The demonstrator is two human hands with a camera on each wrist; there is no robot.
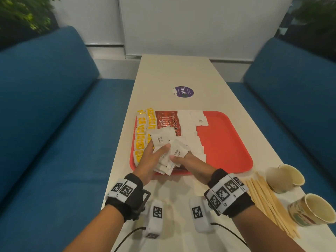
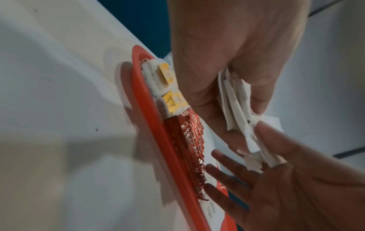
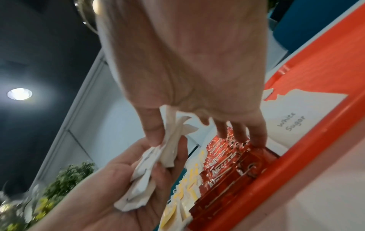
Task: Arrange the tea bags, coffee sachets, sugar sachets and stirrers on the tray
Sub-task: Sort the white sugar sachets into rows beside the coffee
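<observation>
White sugar sachets (image 1: 164, 153) sit as a loose fan above the tray's near edge, gripped in the left hand (image 1: 151, 159) while the right hand (image 1: 187, 160) pinches one at the fan's right side. Laid sugar rows lie just right of them, beyond which the red tray (image 1: 227, 142) is bare. The wooden stirrers (image 1: 267, 200) wait off the tray, nearer the right hand.

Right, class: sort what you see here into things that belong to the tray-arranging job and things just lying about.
Belong to the job:
tray
tea bags
coffee sachets
sugar sachets
stirrers
left hand and right hand, both holding sugar sachets

Just lying about:
two paper cups
round sticker
</observation>
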